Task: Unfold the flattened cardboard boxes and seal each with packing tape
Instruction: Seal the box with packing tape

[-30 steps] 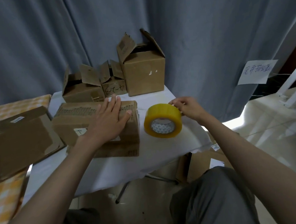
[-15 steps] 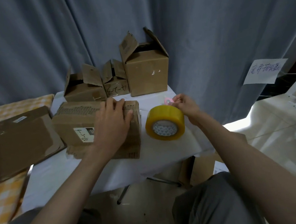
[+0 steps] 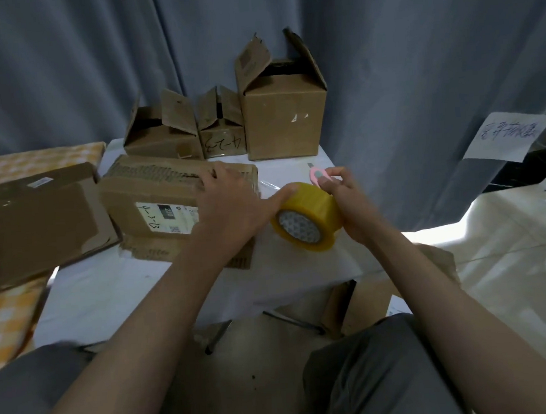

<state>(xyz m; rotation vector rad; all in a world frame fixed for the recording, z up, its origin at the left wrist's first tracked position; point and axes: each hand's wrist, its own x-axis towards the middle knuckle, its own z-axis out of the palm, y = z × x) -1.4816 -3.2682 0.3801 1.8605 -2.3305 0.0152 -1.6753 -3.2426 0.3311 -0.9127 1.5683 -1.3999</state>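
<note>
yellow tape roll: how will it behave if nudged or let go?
The tape roll stands tilted on its rim, so it would probably roll or flop flat. Its wound body looks stiff. The right hand and the left hand thumb steady it.

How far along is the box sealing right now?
Done: three boxes stand unfolded at the back, top flaps open, so not visibly sealed. In hand: the left hand rests on the labelled box, thumb touching the yellow tape roll; the right hand steadies the roll and pinches a pink cutter. Left: taping this box, plus the flat cardboard at left.
</note>
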